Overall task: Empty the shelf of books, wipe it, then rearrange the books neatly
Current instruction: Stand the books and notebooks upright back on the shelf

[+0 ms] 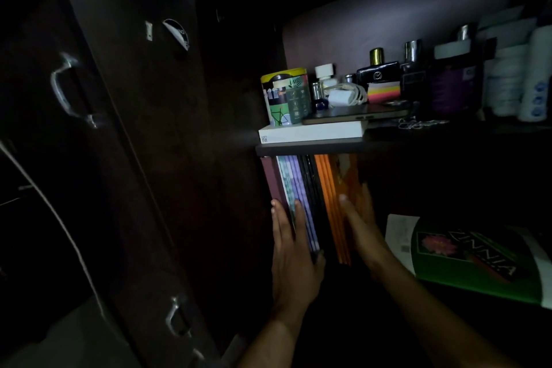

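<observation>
Two hands are bracing a row of upright books [310,203] in the lower shelf compartment.

The books are standing spine-out just under the upper shelf board [307,149], at the 6 o'clock side of the white box [312,133]: a maroon one at the 9 o'clock end, then pale teal and purple spines, black ones, and orange spines at the 3 o'clock end. The left hand [294,251] is lying flat with straight fingers against the maroon and purple spines, its thumb touching the black ones. The right hand [363,225] is pressing its straight, closed fingers on the orange cover. A green magazine [478,260] is lying flat at 3 o'clock of the row. On the upper board a patterned tin [285,97] is standing on the white box, with bottles [412,75] and a white charger [346,95] at its 3 o'clock.
</observation>
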Available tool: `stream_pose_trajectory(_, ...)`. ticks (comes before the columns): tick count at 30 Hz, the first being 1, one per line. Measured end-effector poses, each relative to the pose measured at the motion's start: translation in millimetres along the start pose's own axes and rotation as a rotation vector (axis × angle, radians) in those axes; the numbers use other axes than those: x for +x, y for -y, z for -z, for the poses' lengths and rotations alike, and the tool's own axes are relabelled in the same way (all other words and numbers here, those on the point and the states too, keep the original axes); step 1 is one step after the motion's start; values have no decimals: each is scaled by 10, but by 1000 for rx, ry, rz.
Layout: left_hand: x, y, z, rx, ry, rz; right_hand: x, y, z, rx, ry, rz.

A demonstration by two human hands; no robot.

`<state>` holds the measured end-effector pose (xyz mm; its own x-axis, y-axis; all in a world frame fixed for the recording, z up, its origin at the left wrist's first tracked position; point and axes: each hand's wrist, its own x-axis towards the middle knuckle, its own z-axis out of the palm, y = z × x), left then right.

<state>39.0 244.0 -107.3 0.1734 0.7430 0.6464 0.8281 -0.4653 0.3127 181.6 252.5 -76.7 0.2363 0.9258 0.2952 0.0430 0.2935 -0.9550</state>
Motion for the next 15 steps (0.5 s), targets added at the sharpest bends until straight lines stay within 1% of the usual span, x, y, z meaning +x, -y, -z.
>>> stream_pose_trajectory(1,0,4,-12,1,1,1,-52,-150,-83,28,11,-47)
stream_pose_trajectory(3,13,30,-51,-9,13,19,-22,-376,-250,2,-5,-77)
stream_pose_trajectory(7,15,22,-35,-58,50,12,1,-328,-295,-29,-14,-81)
stream_pose_trajectory(10,12,9,-22,-77,44,10,-35,-328,-200,-9,56,-98)
stream_pose_trajectory(12,15,25,-47,-65,26,8,-84,-274,-197,-56,-31,-11)
stream_pose_trajectory(15,10,50,-81,-84,16,8,-138,-118,-186,-227,-218,279)
